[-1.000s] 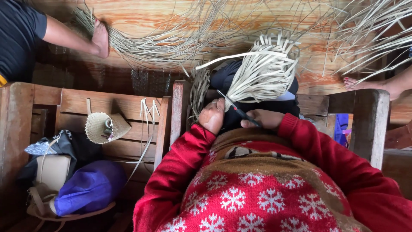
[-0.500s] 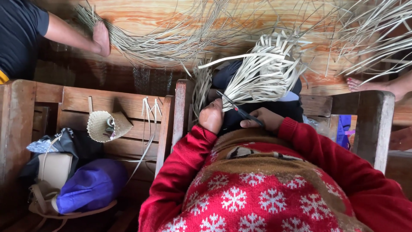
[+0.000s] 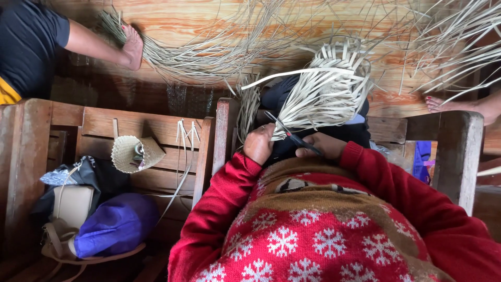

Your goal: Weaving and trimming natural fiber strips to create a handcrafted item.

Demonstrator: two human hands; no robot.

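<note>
Our left hand (image 3: 259,144) was closed around the strips of the half-woven palm basket (image 3: 326,86) on our lap, while our right hand (image 3: 323,146) gripped dark scissors (image 3: 292,137); we judged short, close snips safest.

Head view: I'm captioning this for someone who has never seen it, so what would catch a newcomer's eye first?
First the red snowflake sweater filling the bottom, its sleeves leading up to both hands at the centre. There the left hand holds a half-woven piece of pale strips, and the right hand holds a dark thin tool against it. More loose strips fan over the wooden floor at top, one bundle under another person's foot.
</note>
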